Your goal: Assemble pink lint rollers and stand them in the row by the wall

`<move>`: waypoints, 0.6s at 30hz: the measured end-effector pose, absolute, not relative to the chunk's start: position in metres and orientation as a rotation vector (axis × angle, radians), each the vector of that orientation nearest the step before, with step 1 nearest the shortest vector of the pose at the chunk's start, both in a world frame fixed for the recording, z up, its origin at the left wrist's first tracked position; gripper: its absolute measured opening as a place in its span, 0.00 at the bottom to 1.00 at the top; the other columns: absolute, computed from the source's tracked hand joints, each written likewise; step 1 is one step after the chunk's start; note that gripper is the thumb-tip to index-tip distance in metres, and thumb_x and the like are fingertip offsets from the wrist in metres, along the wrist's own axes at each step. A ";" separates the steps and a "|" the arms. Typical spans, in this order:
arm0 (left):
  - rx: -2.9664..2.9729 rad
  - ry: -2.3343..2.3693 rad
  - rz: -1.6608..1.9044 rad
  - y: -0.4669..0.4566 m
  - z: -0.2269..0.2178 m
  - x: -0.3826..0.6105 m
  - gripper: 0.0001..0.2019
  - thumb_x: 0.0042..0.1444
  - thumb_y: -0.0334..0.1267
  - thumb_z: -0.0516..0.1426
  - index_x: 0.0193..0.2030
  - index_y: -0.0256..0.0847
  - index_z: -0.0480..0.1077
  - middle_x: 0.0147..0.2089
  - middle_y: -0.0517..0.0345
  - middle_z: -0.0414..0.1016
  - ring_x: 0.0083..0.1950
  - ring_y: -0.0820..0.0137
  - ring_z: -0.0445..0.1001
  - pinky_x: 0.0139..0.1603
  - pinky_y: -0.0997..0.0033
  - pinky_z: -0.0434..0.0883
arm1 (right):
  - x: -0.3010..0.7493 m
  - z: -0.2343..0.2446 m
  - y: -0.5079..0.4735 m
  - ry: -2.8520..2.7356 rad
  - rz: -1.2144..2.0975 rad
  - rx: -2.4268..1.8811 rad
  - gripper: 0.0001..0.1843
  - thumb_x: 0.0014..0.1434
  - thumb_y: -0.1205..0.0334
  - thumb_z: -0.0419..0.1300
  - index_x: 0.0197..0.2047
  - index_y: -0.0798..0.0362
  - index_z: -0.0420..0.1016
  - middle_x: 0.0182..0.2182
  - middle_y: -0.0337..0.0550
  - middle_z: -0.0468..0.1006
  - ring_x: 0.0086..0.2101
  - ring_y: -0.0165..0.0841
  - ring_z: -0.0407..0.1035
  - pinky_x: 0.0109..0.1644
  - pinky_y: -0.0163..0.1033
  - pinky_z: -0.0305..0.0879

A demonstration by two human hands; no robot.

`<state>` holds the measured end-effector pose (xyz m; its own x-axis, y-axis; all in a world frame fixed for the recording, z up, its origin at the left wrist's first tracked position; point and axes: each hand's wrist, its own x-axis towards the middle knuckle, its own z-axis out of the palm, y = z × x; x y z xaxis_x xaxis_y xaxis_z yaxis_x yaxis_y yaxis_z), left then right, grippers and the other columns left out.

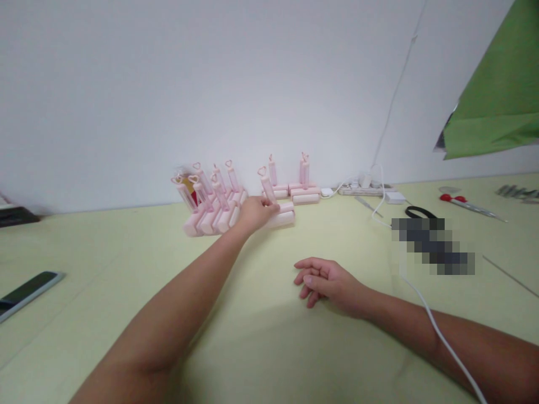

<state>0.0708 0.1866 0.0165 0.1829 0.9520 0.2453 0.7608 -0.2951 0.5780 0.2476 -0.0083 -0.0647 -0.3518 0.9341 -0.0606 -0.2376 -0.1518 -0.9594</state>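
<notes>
My left hand (255,213) reaches far across the pale yellow table (105,252) and is closed around a pink L-shaped piece (273,205) with an upright heart-topped stick. To its left stand several more of these pink pieces (210,202) in a tight row. Another small group of pink pieces (301,182) sits behind, near the wall. My right hand (322,280) rests on the table nearer to me, fingers loosely curled and holding nothing.
A phone (25,292) lies at the left edge. A white power strip (364,188) with cables sits by the wall. Red-handled scissors (467,205) and black-handled scissors (421,213) lie at the right. A white cable (442,336) crosses my right forearm. Green cloth (497,106) hangs top right.
</notes>
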 end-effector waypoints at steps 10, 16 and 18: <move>1.471 1.109 0.980 0.039 -0.002 0.061 0.19 0.46 0.50 0.66 0.35 0.33 0.77 0.30 0.54 0.75 0.29 0.72 0.68 0.30 0.73 0.63 | 0.245 -0.064 -0.006 -1.175 1.418 -0.983 0.25 0.50 0.52 0.70 0.48 0.53 0.70 0.42 0.48 0.77 0.38 0.38 0.74 0.32 0.41 0.75; 1.345 0.981 1.014 0.024 -0.014 0.068 0.17 0.50 0.48 0.65 0.38 0.34 0.79 0.34 0.52 0.78 0.31 0.72 0.69 0.34 0.72 0.64 | 0.248 -0.060 -0.004 -1.184 1.238 -0.926 0.29 0.51 0.51 0.69 0.53 0.51 0.66 0.47 0.48 0.78 0.46 0.41 0.73 0.52 0.47 0.70; 1.353 0.972 1.063 0.026 -0.016 0.067 0.16 0.49 0.48 0.66 0.37 0.35 0.79 0.36 0.50 0.79 0.34 0.69 0.71 0.37 0.72 0.65 | 0.249 -0.057 -0.005 -1.209 1.221 -0.893 0.29 0.53 0.50 0.68 0.54 0.50 0.65 0.48 0.48 0.78 0.47 0.41 0.72 0.53 0.48 0.69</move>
